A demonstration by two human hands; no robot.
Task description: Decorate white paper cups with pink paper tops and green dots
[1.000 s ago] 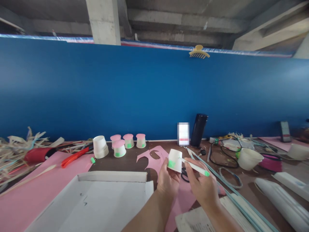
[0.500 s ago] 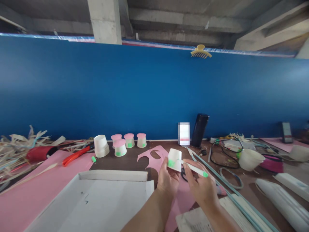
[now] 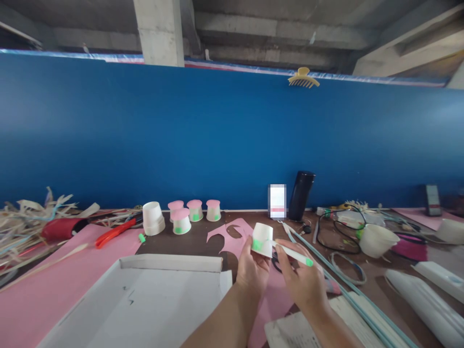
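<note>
Almost nothing has moved in 1 second: left hand (image 3: 253, 270) still grips the paper cup (image 3: 262, 239), right hand (image 3: 302, 282) stays clamped on the marker (image 3: 294, 254), tip at its green patch, lower center.

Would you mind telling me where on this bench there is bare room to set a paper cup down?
Bare brown tabletop lies between the row of pink-topped cups and the white cardboard tray; the pink sheet left of the tray is bare too. Right of the black flask, cables, tubes and a white bowl crowd it.
</note>
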